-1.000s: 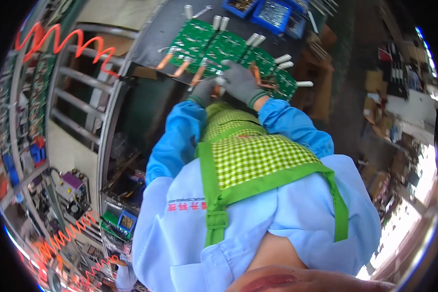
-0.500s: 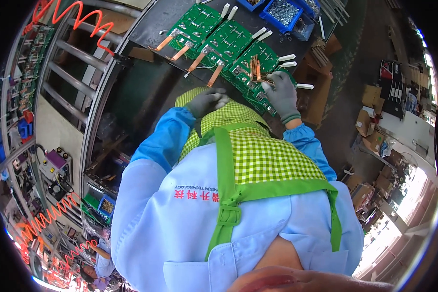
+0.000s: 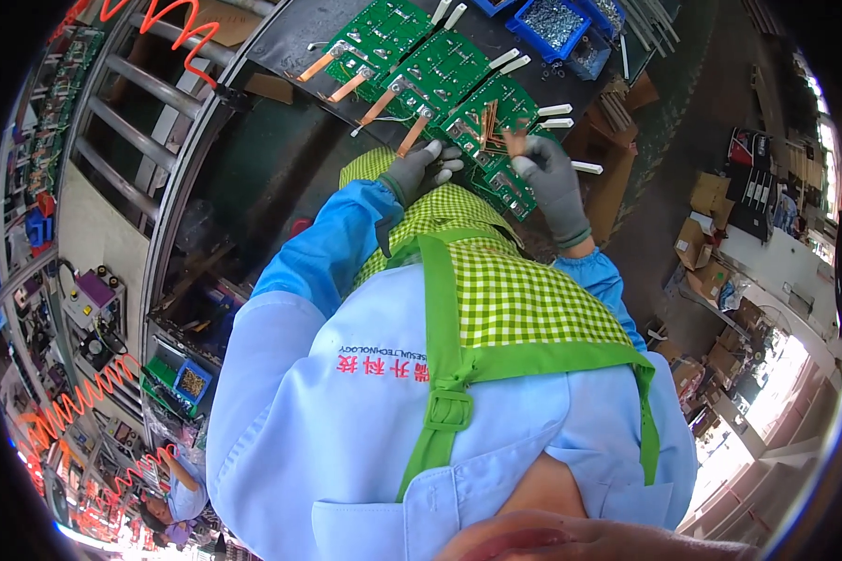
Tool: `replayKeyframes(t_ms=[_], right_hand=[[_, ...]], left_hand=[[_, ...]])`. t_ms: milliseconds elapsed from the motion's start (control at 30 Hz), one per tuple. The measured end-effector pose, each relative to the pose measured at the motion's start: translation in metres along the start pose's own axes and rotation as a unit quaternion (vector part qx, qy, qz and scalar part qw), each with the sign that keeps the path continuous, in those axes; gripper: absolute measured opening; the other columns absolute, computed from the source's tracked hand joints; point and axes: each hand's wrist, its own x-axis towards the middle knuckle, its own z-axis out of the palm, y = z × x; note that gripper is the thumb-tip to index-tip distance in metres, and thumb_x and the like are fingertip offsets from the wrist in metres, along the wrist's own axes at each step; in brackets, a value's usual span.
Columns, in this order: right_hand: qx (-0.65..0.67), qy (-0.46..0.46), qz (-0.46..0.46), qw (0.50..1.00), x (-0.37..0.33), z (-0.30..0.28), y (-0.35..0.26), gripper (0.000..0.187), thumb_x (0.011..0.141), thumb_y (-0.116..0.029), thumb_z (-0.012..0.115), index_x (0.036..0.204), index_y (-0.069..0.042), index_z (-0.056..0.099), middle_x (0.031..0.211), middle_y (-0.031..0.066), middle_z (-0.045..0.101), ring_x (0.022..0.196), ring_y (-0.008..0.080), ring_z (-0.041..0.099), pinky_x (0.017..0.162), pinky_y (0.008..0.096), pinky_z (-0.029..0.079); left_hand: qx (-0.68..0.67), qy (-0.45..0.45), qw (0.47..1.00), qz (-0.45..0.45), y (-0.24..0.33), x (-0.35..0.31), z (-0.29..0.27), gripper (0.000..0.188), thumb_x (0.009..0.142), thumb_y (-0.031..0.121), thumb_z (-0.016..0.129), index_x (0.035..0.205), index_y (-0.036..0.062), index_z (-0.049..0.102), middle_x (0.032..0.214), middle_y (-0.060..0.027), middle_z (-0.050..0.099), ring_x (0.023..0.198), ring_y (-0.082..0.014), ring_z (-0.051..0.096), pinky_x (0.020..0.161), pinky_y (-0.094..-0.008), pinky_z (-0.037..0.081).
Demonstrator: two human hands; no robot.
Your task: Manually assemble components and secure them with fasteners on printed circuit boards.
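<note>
One copper strip (image 3: 514, 142) juts beyond the right grip (image 3: 554, 185), which pinches it; left grip (image 3: 415, 174) half-spread.

Evenly lit on the pale blue shirt (image 3: 337, 449), blown-out white glare at lower right, deep shadow below the dark bench (image 3: 285, 51), fisheye bending in metal rails (image 3: 152, 86), black vignette, soft toward the rim.

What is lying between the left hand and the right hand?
In the head view, part of a green board lies between the left hand and the right hand.
</note>
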Motion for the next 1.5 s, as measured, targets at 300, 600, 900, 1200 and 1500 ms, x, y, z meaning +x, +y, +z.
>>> replayKeyframes(t_ms=[300,600,900,1200,1500], right_hand=[[0.023,-0.06,-0.05,0.997,-0.008,0.039,0.026,0.015,0.079,-0.005,0.061,0.092,-0.001,0.055,0.096,0.0034,0.054,0.086,0.0105,0.053,0.079,0.0256,0.044],[-0.072,-0.018,-0.092,0.993,-0.013,0.053,0.035,0.019,0.077,-0.005,0.064,0.094,-0.001,0.057,0.102,0.0089,0.057,0.09,0.0155,0.058,0.077,0.0276,0.049],[-0.053,-0.023,-0.109,0.992,-0.009,0.062,0.042,0.017,0.078,-0.004,0.063,0.094,-0.002,0.058,0.104,0.009,0.057,0.091,0.016,0.058,0.079,0.0269,0.048],[-0.151,-0.01,-0.11,0.982,-0.005,0.071,0.041,0.014,0.078,-0.011,0.063,0.091,-0.005,0.059,0.102,0.0087,0.06,0.09,0.0204,0.06,0.073,0.0293,0.049],[-0.314,-0.067,-0.186,0.928,0.007,0.069,0.047,0.014,0.078,-0.013,0.062,0.091,-0.008,0.059,0.106,0.0068,0.059,0.091,0.0255,0.059,0.075,0.0322,0.049]], left_hand=[[-0.211,0.026,0.977,0.011,-0.021,0.048,-0.007,0.019,0.092,0.022,0.049,0.097,0.004,0.053,0.079,-0.0049,0.057,0.067,-0.0134,0.057,0.051,-0.0207,0.051],[-0.213,0.098,0.972,-0.013,-0.014,0.055,0.001,0.017,0.09,0.022,0.055,0.089,0.0054,0.052,0.073,-0.0027,0.051,0.06,-0.0098,0.05,0.042,-0.017,0.041],[-0.192,0.084,0.978,-0.008,-0.021,0.054,0.002,0.02,0.09,0.025,0.053,0.087,0.0051,0.053,0.073,-0.0033,0.053,0.062,-0.0112,0.051,0.044,-0.0187,0.042],[-0.184,-0.005,0.982,0.043,-0.01,0.023,0.006,0.026,0.092,0.026,0.045,0.102,0.003,0.053,0.089,-0.0109,0.06,0.081,-0.0234,0.06,0.072,-0.0387,0.051],[0.156,0.04,0.981,0.11,-0.001,0.033,0.005,0.03,0.089,0.023,0.055,0.106,-0.002,0.053,0.091,-0.0089,0.06,0.079,-0.0172,0.059,0.068,-0.0318,0.05]])
